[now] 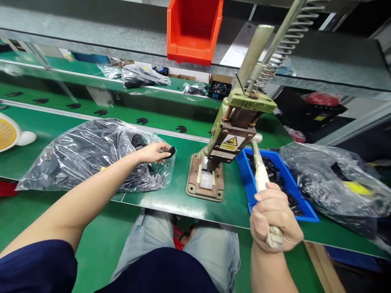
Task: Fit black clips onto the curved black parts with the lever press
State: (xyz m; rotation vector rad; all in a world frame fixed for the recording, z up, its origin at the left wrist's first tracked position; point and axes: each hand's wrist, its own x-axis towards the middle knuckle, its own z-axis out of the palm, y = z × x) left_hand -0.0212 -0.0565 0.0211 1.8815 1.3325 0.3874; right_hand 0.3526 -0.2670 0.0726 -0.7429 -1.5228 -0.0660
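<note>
My left hand pinches a small black part above the right end of a clear plastic bag full of dark flat pieces. My right hand is wrapped round the taped lever handle of a green hand press. The press stands on a bolted base plate, with a pale block on it under the ram. A blue tray of small black parts lies right of the press, partly behind the lever and my right hand.
Black curved pieces lie spaced along the green strip behind the bag. An orange bin sits on the shelf above. Another plastic bag is at the right; a yellow and white fan-like object stands far left.
</note>
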